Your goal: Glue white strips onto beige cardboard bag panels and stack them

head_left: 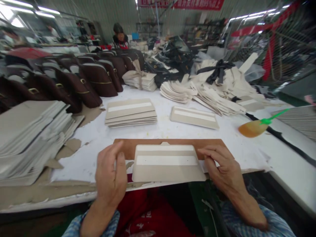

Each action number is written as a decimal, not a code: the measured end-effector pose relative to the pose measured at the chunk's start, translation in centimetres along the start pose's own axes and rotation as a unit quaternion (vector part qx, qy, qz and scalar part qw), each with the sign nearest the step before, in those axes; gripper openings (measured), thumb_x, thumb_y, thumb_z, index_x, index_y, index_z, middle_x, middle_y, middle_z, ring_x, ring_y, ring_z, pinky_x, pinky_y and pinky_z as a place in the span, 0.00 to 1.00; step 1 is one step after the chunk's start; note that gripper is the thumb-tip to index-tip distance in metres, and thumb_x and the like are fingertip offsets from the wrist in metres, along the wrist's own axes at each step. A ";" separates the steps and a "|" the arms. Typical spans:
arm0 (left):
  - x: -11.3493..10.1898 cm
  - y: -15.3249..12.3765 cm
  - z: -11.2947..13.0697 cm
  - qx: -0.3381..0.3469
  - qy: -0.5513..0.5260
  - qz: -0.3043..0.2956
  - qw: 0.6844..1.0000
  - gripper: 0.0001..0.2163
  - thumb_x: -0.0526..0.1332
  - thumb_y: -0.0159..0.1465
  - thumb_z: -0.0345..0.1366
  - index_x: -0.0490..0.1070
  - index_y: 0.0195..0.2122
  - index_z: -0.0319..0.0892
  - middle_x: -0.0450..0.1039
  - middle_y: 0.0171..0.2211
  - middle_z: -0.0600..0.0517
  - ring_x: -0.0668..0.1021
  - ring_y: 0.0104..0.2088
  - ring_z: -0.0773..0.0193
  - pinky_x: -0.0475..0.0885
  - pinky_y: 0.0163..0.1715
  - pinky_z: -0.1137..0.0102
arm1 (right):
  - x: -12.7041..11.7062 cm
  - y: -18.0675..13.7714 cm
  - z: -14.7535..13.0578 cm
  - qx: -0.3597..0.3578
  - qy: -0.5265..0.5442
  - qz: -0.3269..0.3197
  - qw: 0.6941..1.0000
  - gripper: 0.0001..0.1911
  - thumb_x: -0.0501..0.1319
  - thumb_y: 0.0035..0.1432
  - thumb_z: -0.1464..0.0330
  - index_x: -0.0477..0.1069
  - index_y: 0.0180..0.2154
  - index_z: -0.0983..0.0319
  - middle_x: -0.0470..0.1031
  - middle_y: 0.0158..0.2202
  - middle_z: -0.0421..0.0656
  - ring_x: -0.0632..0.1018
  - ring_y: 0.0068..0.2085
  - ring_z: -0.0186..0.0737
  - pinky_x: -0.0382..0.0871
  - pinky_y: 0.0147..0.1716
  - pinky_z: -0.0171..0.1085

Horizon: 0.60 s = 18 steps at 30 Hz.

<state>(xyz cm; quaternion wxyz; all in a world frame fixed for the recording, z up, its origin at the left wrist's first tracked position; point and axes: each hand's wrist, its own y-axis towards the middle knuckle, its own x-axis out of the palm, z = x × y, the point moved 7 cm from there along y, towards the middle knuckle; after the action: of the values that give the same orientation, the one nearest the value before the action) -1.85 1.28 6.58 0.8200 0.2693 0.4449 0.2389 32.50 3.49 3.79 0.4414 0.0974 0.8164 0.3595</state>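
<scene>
In front of me lies a beige panel (pixel 165 172) with rounded corners, a small top tab and a white strip across it. Behind and partly under it is a long brown strip (pixel 209 144), flat on the table. My left hand (pixel 111 172) is at the brown strip's left end, thumb and forefinger apart, a small gap from the panel; its other fingers are mostly hidden. My right hand (pixel 223 168) hovers over or rests on the strip's right end, fingers loosely bent, forefinger tip beside the panel's right edge. Whether either hand touches the strip is unclear.
A stack of similar panels (pixel 130 113) and a smaller one (pixel 194 117) lie beyond. At left are large beige sheets (pixel 27 131) and brown bags (pixel 97 79). On the right are cream pieces (pixel 217 98) and an orange-filled bag with a green nozzle (pixel 253 128). A person (pixel 120 41) is behind.
</scene>
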 end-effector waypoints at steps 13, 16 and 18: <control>6.0 -0.9 2.3 0.155 0.119 -0.186 0.963 0.14 0.58 0.73 0.40 0.79 0.51 0.38 0.79 0.53 0.42 0.74 0.54 0.43 0.71 0.52 0.47 | 6.2 3.1 -5.8 -0.129 -0.029 -0.189 0.973 0.14 0.56 0.75 0.66 0.78 0.49 0.66 0.79 0.44 0.52 0.75 0.46 0.52 0.73 0.48 0.51; 6.0 -1.0 2.3 0.152 0.143 -0.195 0.958 0.14 0.59 0.73 0.40 0.79 0.51 0.40 0.80 0.53 0.43 0.75 0.53 0.43 0.69 0.51 0.47 | 6.9 2.7 -5.4 -0.110 -0.051 -0.201 0.972 0.13 0.57 0.75 0.65 0.79 0.47 0.64 0.78 0.43 0.50 0.75 0.45 0.51 0.72 0.46 0.49; 6.0 -1.0 2.5 0.151 0.149 -0.200 0.957 0.14 0.59 0.73 0.41 0.79 0.51 0.41 0.80 0.53 0.43 0.75 0.53 0.44 0.69 0.51 0.48 | 7.1 2.5 -5.2 -0.096 -0.063 -0.197 0.974 0.12 0.58 0.74 0.65 0.79 0.46 0.63 0.78 0.43 0.50 0.75 0.46 0.50 0.71 0.46 0.49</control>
<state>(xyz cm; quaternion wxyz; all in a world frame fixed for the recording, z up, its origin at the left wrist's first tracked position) 3.43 3.78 3.51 0.7255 0.2569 0.6374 0.0376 23.80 6.09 2.66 0.5617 -0.0862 0.7514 0.3354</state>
